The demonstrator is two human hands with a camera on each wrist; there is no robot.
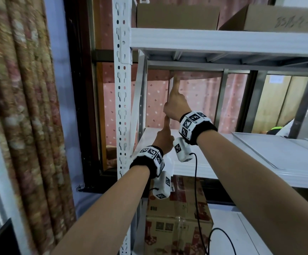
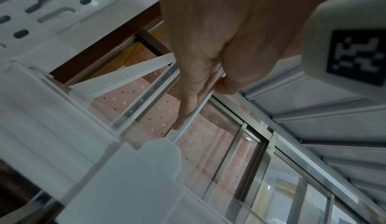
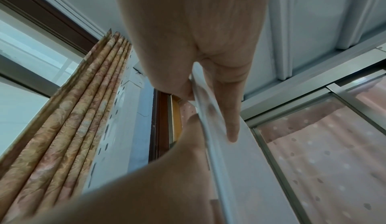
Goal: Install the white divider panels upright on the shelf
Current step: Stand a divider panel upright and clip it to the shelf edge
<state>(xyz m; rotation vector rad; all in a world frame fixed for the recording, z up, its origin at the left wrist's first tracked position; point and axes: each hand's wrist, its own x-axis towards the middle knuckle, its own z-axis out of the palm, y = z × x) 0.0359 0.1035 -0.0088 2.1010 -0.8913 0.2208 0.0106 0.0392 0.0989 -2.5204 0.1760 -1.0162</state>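
A thin white divider panel (image 1: 170, 89) stands upright and edge-on near the left end of the white shelf (image 1: 213, 159). Its top reaches the underside of the upper shelf beam (image 1: 223, 40). My right hand (image 1: 173, 102) pinches the panel high up, thumb on its left face and index finger stretched up along its right face. My left hand (image 1: 166, 132) pinches the same panel just below. In the left wrist view the panel's edge (image 2: 196, 113) runs between thumb and fingers (image 2: 185, 112). In the right wrist view the panel (image 3: 231, 164) shows with the index finger (image 3: 229, 125) flat on it.
More white panels (image 1: 278, 150) lie flat on the shelf to the right. The perforated white post (image 1: 121, 92) stands just left of my hands. Cardboard boxes (image 1: 177, 15) sit on the upper shelf, another box (image 1: 177, 218) below. A patterned curtain (image 1: 20, 116) hangs at left.
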